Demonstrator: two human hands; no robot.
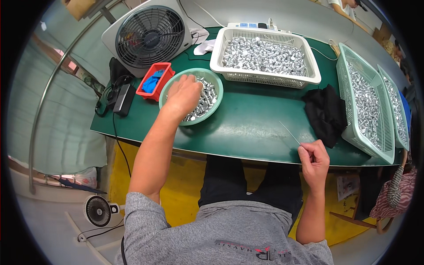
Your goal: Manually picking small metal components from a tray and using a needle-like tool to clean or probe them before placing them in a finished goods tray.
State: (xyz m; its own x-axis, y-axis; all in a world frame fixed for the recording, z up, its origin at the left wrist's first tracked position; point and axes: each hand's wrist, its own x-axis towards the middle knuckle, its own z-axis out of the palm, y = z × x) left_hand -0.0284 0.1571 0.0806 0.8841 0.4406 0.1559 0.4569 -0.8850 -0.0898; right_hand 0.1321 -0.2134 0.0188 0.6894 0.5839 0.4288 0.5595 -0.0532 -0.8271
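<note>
My left hand [183, 93] reaches into a round pale green bowl [216, 108] at the left of the table. Its fingers are bent down among small shiny metal parts [204, 104]; the fingertips are hidden, so what they grip cannot be made out. Near the table's front edge, my right hand [314, 161] pinches a thin, straight metal rod [289, 132], which points up and to the left. Just behind the bowl stands a small red bin [165, 75] with a blue cloth or glove [153, 81] in it.
A white basket [269, 78] of metal parts stands at the back; green baskets [364, 143] of them line the right side. Black cloth [326, 112] lies beside them. A box fan [150, 37] and black power adapter [124, 99] sit left. Another person [342, 6] is far right.
</note>
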